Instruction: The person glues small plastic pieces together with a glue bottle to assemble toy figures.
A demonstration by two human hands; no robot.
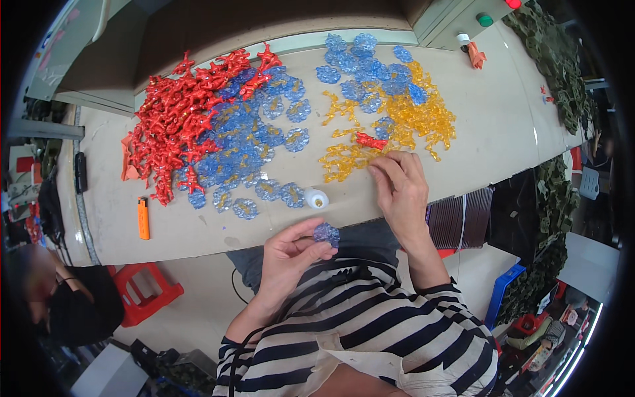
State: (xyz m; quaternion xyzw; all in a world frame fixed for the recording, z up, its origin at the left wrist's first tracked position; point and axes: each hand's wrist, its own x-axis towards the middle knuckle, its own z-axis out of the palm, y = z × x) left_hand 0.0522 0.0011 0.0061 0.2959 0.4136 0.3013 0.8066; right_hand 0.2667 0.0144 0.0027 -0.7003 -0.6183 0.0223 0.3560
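My left hand (291, 251) pinches a clear blue, flower-shaped plastic piece (326, 234) between thumb and fingers, just off the table's near edge. My right hand (402, 192) is at the near side of small clear yellow plastic pieces (347, 162), thumb and forefinger drawn together; what is between the fingertips, if anything, cannot be made out. A small white bottle (316, 198) stands between the hands. One red piece (372, 141) lies among the yellow ones. Left of the hands spread many blue pieces (245, 208), several with yellow bits in their middles.
A heap of glossy red figures (175, 112) covers the left of the table (278, 231), partly over the blue pieces. More blue pieces (347, 59) and a yellow pile (423, 109) lie at the back right. An orange lighter (143, 218) is at the left. A red stool (145, 291) stands below.
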